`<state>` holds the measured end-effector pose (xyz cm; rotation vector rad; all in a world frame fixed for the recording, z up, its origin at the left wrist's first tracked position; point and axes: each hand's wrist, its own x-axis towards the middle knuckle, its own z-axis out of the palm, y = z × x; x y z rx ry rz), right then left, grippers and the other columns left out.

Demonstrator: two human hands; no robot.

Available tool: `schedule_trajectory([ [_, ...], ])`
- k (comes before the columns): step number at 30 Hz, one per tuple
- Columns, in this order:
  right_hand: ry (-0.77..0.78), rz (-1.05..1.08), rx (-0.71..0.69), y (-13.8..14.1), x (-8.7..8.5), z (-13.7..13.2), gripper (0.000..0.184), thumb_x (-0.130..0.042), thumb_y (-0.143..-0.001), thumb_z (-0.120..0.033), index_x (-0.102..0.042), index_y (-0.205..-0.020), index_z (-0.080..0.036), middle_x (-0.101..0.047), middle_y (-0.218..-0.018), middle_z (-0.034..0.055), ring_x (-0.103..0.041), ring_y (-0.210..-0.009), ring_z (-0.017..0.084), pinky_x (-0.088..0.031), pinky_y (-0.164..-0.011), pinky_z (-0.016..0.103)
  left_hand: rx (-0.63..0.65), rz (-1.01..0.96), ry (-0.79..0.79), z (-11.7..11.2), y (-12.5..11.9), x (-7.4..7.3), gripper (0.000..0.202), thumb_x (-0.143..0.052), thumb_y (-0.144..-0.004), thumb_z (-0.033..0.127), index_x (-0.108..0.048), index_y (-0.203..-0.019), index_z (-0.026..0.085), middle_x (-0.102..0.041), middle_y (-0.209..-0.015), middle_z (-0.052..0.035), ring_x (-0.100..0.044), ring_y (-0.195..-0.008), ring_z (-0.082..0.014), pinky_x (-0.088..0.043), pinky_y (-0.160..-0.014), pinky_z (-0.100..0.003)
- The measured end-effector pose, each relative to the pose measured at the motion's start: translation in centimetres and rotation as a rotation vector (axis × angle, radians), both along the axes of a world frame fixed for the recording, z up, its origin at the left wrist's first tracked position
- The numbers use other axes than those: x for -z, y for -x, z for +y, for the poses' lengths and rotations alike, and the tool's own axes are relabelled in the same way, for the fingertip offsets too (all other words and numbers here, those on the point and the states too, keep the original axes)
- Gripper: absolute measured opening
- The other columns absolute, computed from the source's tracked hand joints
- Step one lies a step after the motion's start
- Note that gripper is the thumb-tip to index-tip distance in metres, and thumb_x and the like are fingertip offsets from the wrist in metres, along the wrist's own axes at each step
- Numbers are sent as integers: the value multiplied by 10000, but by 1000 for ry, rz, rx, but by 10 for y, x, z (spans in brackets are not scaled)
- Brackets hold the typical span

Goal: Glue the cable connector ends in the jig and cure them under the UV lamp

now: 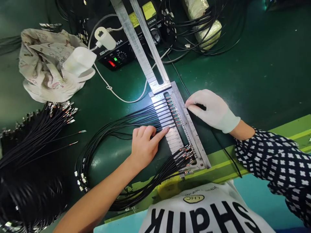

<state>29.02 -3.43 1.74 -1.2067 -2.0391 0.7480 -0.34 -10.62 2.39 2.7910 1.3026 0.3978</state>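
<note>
My bare left hand (pixel 145 145) lies over the slotted metal fixture (pixel 173 139), index finger stretched onto its plate beside the lowest of a row of black cables (pixel 131 119). Its other fingers curl loosely, with nothing visible in them. These cables run into the fixture's slots, and their stripped, coloured ends (pixel 173 111) cross the long opening. In a white glove, my right hand (pixel 211 108) pinches thumb and forefinger together at the fixture's right edge; whatever is between the tips is too small to tell. A loose bundle of connector-ended cables (pixel 179 158) rests on the fixture's near end.
Behind the fixture stands a black control box (pixel 121 55) with red and green lights. A crumpled cloth bag (pixel 48 64) and white adapter (pixel 80 61) lie at left, above a large cable pile (pixel 31 142). A single dark cable (pixel 225 152) passes under my right hand.
</note>
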Motion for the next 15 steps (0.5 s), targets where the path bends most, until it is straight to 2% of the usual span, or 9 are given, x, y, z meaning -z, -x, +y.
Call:
schedule_trajectory([
  [2, -20, -5, 0, 1, 1, 0, 180, -555, -976, -260, -733, -958, -240, -748, -1016, 27, -661, -976, 248, -501, -918, 445, 8, 42, 2, -7, 2, 6, 432, -469, -1015, 137, -577, -1405, 290, -579, -843, -44, -465, -772, -194, -284, -701, -357],
  [5, -60, -9, 0, 2, 2, -1, 149, -584, -956, -259, -730, -967, -234, -745, -1012, 34, -663, -974, 246, -507, -925, 440, -11, 67, 26, -11, 1, 9, 452, -422, -1031, 153, -540, -1454, 263, -601, -892, -59, -494, -826, -205, -307, -739, -367],
  [7, -81, 2, 3, 2, 3, -4, 145, -604, -940, -268, -724, -1010, -228, -732, -1043, 50, -661, -995, 245, -522, -921, 428, -38, 64, 88, -14, -2, 0, 448, -398, -1044, 171, -526, -1462, 270, -612, -939, -63, -517, -870, -212, -326, -768, -369],
  [9, -90, 14, 21, 1, 4, -10, 177, -611, -928, -276, -714, -1059, -217, -711, -1079, 69, -659, -1010, 244, -545, -892, 408, -86, -5, 199, -26, -2, -16, 446, -391, -1057, 207, -465, -1495, 254, -632, -1011, -66, -549, -942, -218, -361, -816, -374],
  [12, -112, -13, 36, -4, 7, -23, 196, -605, -925, -286, -710, -1074, -214, -700, -1094, 79, -657, -1037, 252, -552, -903, 413, -135, -173, 390, -74, 8, -36, 431, -471, -1052, 316, -429, -1469, 217, -632, -1204, -91, -570, -1103, -233, -415, -934, -396],
  [14, -129, -32, 32, -10, 8, -33, 192, -595, -932, -298, -711, -1066, -223, -705, -1096, 76, -657, -1062, 263, -541, -952, 441, -166, -171, 446, -122, 22, -37, 461, -581, -1002, 411, -469, -1401, 209, -596, -1305, -117, -552, -1179, -264, -440, -974, -416],
  [15, -134, -38, 31, -13, 9, -37, 192, -591, -936, -307, -711, -1065, -230, -708, -1099, 74, -659, -1071, 269, -535, -970, 456, -214, -129, 412, -146, 32, -35, 524, -628, -969, 452, -468, -1396, 195, -586, -1311, -136, -543, -1189, -288, -449, -975, -435],
])
